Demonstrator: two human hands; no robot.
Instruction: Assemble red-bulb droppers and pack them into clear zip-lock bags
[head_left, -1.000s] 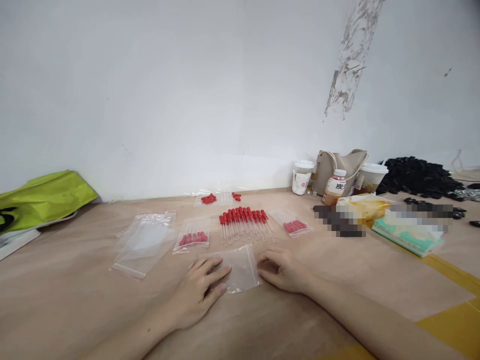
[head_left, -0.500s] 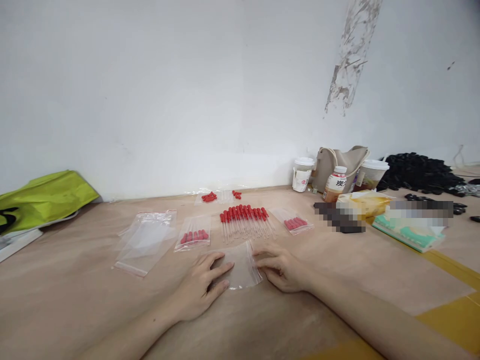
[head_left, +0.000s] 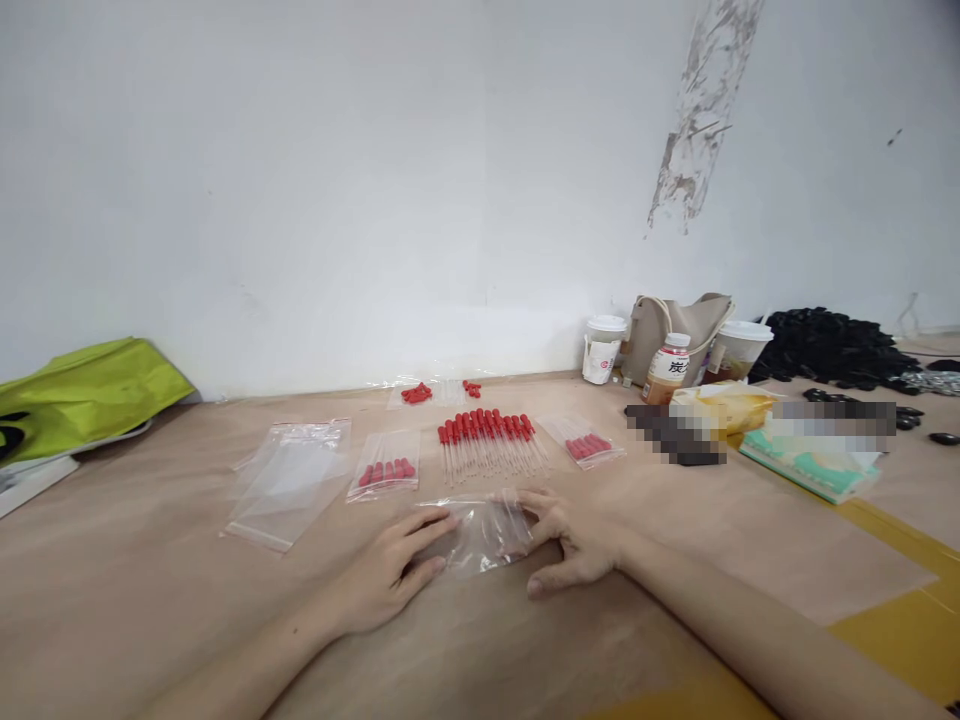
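Observation:
A clear zip bag (head_left: 480, 540) lies on the brown paper-covered table between my hands, its film wrinkled and slightly raised. My left hand (head_left: 401, 570) rests at the bag's left end, fingers apart and pressing on the film. At the right end, my right hand (head_left: 570, 540) has its fingers stretched over or into the bag's mouth; I cannot tell which. Its thumb stands apart. Just beyond the bag lies a row of thin clear droppers with red bulbs (head_left: 487, 430). Small bags of red bulbs sit on either side: the left bag (head_left: 384, 468) and the right bag (head_left: 583, 442).
Flat clear bags (head_left: 289, 485) lie on the left, near a yellow-green bag (head_left: 90, 395). More red pieces (head_left: 417, 393) sit by the wall. To the right are a lidded cup (head_left: 602, 350), a bottle (head_left: 667, 368), a tissue pack (head_left: 806, 465) and a black heap (head_left: 832, 345).
My right hand has opened its thumb away from its fingers and pushed the bag's right end, which is now creased and lifted. My left hand has shifted slightly left.

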